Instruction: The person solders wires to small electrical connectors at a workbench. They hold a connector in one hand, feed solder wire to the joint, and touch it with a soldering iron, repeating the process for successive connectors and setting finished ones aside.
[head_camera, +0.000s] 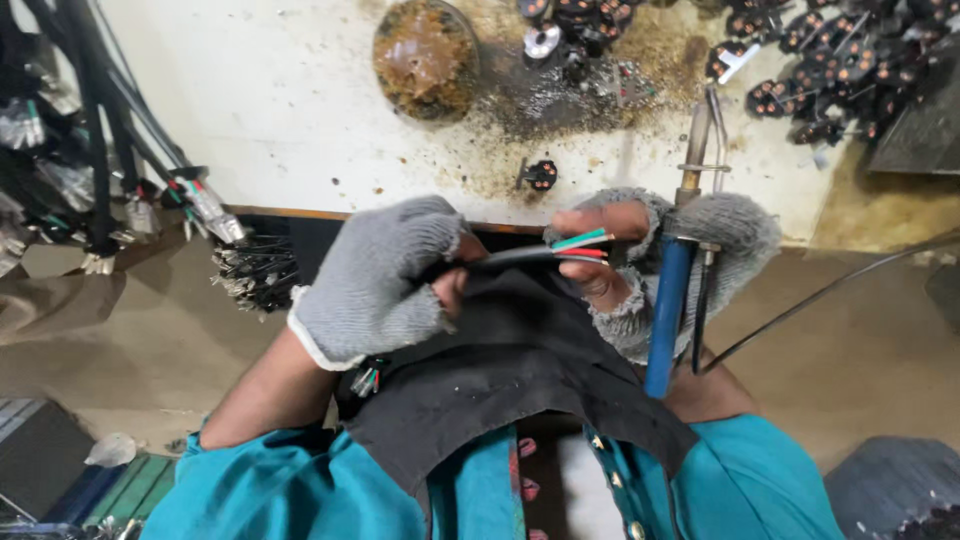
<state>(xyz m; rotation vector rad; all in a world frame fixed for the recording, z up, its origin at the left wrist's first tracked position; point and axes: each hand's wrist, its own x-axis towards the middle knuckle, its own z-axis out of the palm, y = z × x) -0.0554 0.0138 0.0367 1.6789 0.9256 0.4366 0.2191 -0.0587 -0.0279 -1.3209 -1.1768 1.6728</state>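
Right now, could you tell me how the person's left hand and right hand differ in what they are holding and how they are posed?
The left hand pinches only the black cable at its sheath; the right hand pinches the cable's stripped coloured wires and also grips a blue-handled soldering iron. The left hand shows its knuckles to the camera; the right hand is curled around the iron's upright handle. Both wear grey fingerless knit gloves.
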